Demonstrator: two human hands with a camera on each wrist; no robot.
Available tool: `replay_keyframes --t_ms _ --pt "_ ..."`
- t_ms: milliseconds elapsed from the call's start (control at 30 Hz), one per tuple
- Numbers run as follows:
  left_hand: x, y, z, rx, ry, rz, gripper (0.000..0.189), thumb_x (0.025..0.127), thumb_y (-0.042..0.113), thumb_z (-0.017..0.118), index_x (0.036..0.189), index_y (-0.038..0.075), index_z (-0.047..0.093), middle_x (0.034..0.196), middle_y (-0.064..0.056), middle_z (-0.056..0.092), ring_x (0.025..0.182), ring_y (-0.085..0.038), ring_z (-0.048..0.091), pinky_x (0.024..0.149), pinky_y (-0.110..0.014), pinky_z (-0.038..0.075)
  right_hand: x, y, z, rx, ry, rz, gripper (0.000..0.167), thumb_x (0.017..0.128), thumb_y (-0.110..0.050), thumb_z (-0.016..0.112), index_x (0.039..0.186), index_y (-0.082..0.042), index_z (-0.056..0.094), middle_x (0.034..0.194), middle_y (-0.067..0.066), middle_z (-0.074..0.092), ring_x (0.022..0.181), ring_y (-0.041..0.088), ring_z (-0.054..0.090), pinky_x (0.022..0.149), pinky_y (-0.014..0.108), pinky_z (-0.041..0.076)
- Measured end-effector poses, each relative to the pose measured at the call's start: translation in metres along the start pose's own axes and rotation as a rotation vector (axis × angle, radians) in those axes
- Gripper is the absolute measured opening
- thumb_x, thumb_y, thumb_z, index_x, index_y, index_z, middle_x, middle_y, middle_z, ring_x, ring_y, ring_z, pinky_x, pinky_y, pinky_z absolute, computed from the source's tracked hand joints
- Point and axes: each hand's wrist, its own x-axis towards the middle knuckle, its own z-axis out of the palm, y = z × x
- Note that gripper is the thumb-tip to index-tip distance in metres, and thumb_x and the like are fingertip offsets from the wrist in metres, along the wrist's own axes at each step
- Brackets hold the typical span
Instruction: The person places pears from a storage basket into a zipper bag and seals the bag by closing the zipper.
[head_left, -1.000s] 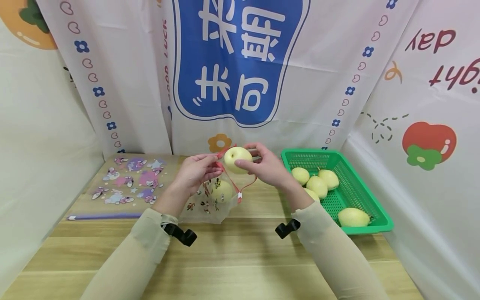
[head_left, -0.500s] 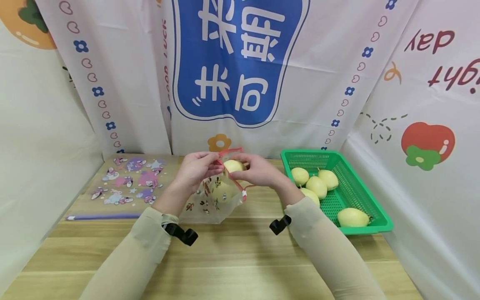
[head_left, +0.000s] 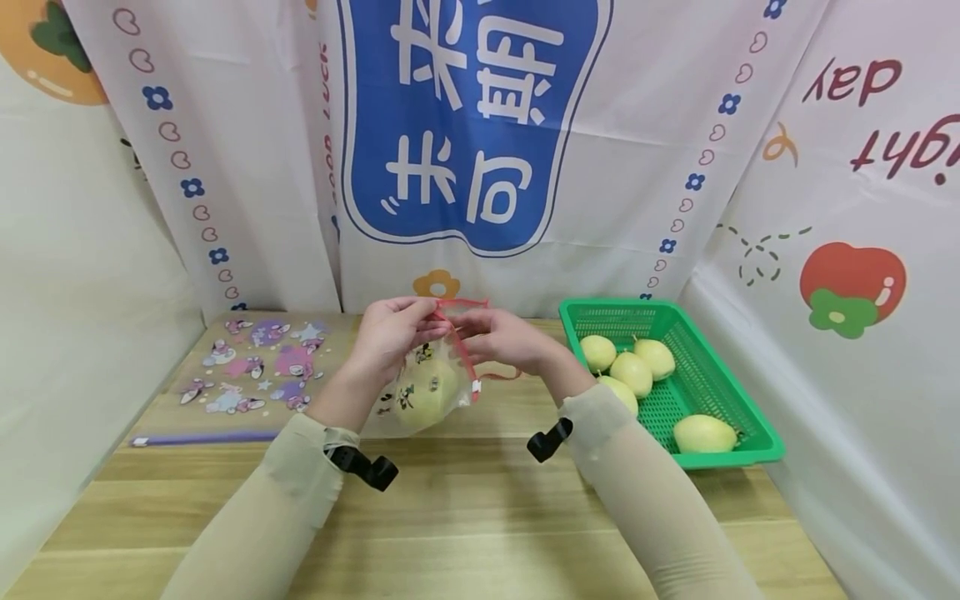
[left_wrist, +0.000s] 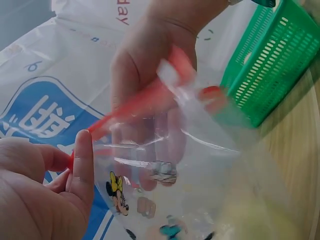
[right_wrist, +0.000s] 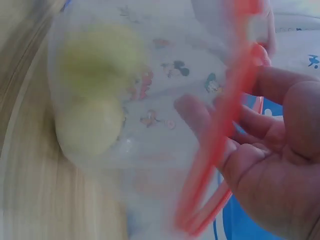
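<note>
A clear zip bag (head_left: pixel 386 412) with cartoon prints and a red zip edge (head_left: pixel 464 354) sits on the table. My left hand (head_left: pixel 390 337) pinches the red edge at its left end, between thumb and fingers. My right hand (head_left: pixel 510 340) reaches into the bag's mouth, its fingers extended and holding nothing. Two pale yellow pears, one (right_wrist: pixel 100 60) blurred and another (right_wrist: pixel 90 125) beside it, lie low in the bag in the right wrist view. From the left wrist view, the right fingers (left_wrist: pixel 145 140) show through the plastic.
To the right stands a green plastic basket (head_left: pixel 726 371) with several pears (head_left: pixel 632 374) in it. Another printed bag (head_left: pixel 258 367) with a purple zip (head_left: pixel 210 437) lies flat at the left. A printed cloth (head_left: pixel 465 271) hangs behind the wooden table (head_left: pixel 450 517).
My right hand has lowered a pear into the bag and let it go; the pear now rests in the bag. My left hand has kept its pinch on the red edge.
</note>
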Motion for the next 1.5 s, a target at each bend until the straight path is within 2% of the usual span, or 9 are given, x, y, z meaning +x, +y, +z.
replay_keyframes --t_ms 100,333,500,633,800,1033,1267,1367,1500 --pt "-0.001 0.002 -0.001 0.000 0.007 0.019 0.037 0.112 0.012 0.062 0.139 -0.012 0.065 0.086 -0.002 0.077 0.077 -0.009 0.079 0.082 -0.023 0.067 -0.004 -0.002 -0.001 0.035 0.015 -0.027 0.051 0.107 -0.015 0.065 0.157 -0.006 0.058 0.150 0.023 0.065 0.132 0.035 0.069 0.106 0.045 0.064" --pt "-0.002 0.001 -0.005 0.013 0.016 0.003 0.036 0.112 0.014 0.063 0.138 -0.009 0.067 0.088 -0.002 0.077 0.078 -0.009 0.078 0.082 -0.023 0.067 -0.018 -0.002 -0.006 -0.045 0.097 -0.056 0.047 0.105 -0.018 0.072 0.151 -0.007 0.064 0.144 0.016 0.070 0.125 0.028 0.071 0.103 0.047 0.065" --pt "-0.002 0.000 -0.008 0.025 0.021 -0.023 0.036 0.112 0.017 0.064 0.139 -0.006 0.068 0.089 -0.001 0.078 0.080 -0.009 0.078 0.083 -0.023 0.067 -0.031 0.003 -0.012 -0.080 0.129 -0.080 0.051 0.102 -0.021 0.076 0.151 -0.010 0.064 0.144 0.015 0.071 0.120 0.026 0.074 0.103 0.050 0.065" --pt "-0.001 -0.002 -0.011 0.003 0.016 -0.034 0.038 0.112 0.016 0.064 0.143 -0.007 0.065 0.090 -0.001 0.077 0.079 -0.009 0.078 0.083 -0.023 0.067 -0.043 0.007 -0.019 -0.104 0.146 -0.077 0.054 0.101 -0.024 0.079 0.152 -0.012 0.063 0.150 0.016 0.068 0.126 0.026 0.072 0.104 0.046 0.064" --pt "-0.001 -0.004 -0.017 -0.015 0.006 -0.024 0.041 0.112 0.015 0.063 0.145 -0.009 0.062 0.088 0.000 0.077 0.079 -0.008 0.077 0.082 -0.021 0.066 -0.061 0.012 -0.030 -0.146 0.181 -0.060 0.060 0.099 -0.029 0.084 0.154 -0.019 0.063 0.157 0.009 0.063 0.138 0.029 0.066 0.111 0.048 0.061" --pt "-0.003 -0.006 -0.020 -0.035 -0.020 -0.017 0.043 0.112 0.014 0.063 0.147 -0.011 0.059 0.087 0.000 0.077 0.077 -0.007 0.076 0.081 -0.020 0.066 -0.094 0.030 -0.050 -0.193 0.216 -0.055 0.070 0.096 -0.032 0.088 0.158 -0.027 0.057 0.163 0.000 0.056 0.150 0.034 0.057 0.121 0.056 0.052" --pt "-0.005 -0.007 -0.022 -0.035 -0.016 -0.040 0.042 0.113 0.013 0.061 0.148 -0.010 0.059 0.087 0.000 0.078 0.077 -0.007 0.076 0.080 -0.019 0.066 -0.132 0.054 -0.067 -0.211 0.233 -0.084 0.080 0.097 -0.024 0.087 0.166 -0.024 0.047 0.174 0.007 0.043 0.156 0.042 0.049 0.124 0.066 0.045" --pt "-0.005 -0.007 -0.022 -0.034 -0.017 -0.046 0.042 0.113 0.014 0.062 0.148 -0.009 0.060 0.088 0.000 0.078 0.078 -0.007 0.076 0.081 -0.020 0.066 -0.150 0.061 -0.075 -0.234 0.257 -0.065 0.080 0.098 -0.027 0.086 0.166 -0.026 0.046 0.175 0.010 0.042 0.156 0.045 0.048 0.123 0.068 0.045" --pt "-0.004 -0.007 -0.022 -0.034 -0.012 -0.046 0.042 0.113 0.015 0.063 0.147 -0.009 0.060 0.088 0.000 0.078 0.078 -0.007 0.076 0.081 -0.020 0.066 -0.173 0.068 -0.088 -0.266 0.298 -0.039 0.076 0.099 -0.030 0.085 0.165 -0.030 0.048 0.173 0.007 0.043 0.154 0.042 0.050 0.123 0.067 0.045"
